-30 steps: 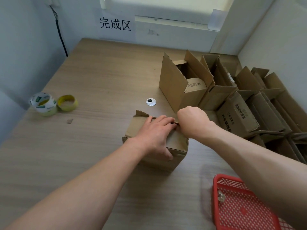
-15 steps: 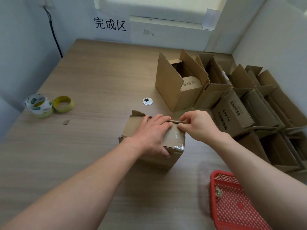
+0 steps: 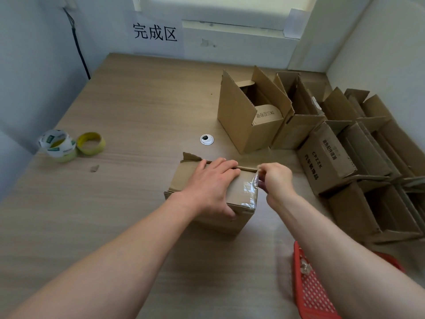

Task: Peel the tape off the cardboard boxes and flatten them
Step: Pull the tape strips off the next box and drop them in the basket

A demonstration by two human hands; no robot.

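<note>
A small closed cardboard box (image 3: pixel 184 180) stands on the wooden table in front of me. My left hand (image 3: pixel 211 187) lies flat on its top with straight fingers, pressing it down. A strip of clear tape (image 3: pixel 250 192) runs over the box's right end and is partly lifted off. My right hand (image 3: pixel 274 180) pinches the loose end of that tape at the box's right top edge. One corner of the box's far left flap is torn and sticks up.
Several opened cardboard boxes (image 3: pixel 250 116) stand and lie along the right side up to the wall. A red mesh basket (image 3: pixel 308 286) sits at the near right. Two tape rolls (image 3: pixel 69 143) rest at the left. A round cable grommet (image 3: pixel 206 139) lies mid-table.
My right hand has moved from the box's top middle to its right edge, pulling the clear tape loose. My left hand has stayed pressed on the box.
</note>
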